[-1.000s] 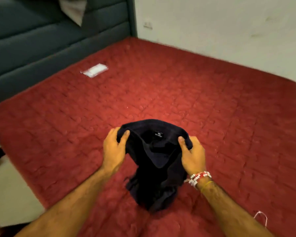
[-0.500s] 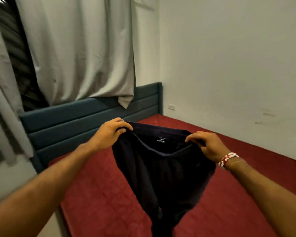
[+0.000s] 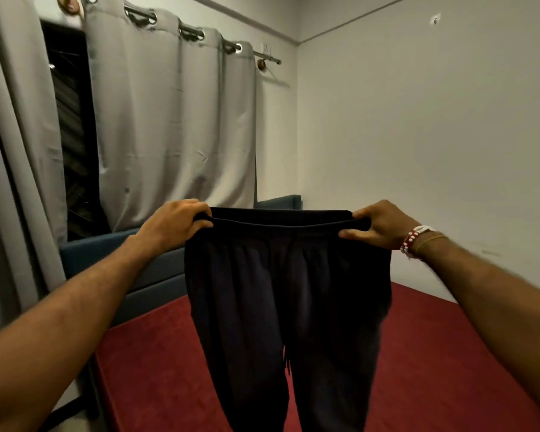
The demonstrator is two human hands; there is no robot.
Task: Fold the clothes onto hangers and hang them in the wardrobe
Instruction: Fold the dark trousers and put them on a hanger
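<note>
Both hands are up and both are busy. The left hand (image 3: 175, 226) is curled over one end of the waistband, and the right hand (image 3: 382, 224) pinches the other end, thumb under and fingers over the top. Between them hang the trousers (image 3: 287, 291), held out in the air above the bed (image 3: 449, 353). The cuffs run off the bottom of the view, so I cannot tell whether they clear the mattress.

By my reading, we are early in the job. The garment is spread open for inspection, not folded. No hanger shows anywhere, and no wardrobe either. What is left is bringing the legs together, draping them over a hanger and carrying the lot to the rail. Whether more clothes are waiting, the view does not tell.

Now the trousers themselves. They are dark navy, almost black in this light, and soft-looking. The waistband is stretched taut and level, with the fabric gathered just beneath it. The two legs drop side by side, with what looks like a drawstring dangling in the gap between them. The right edge is slightly blurred.
</note>
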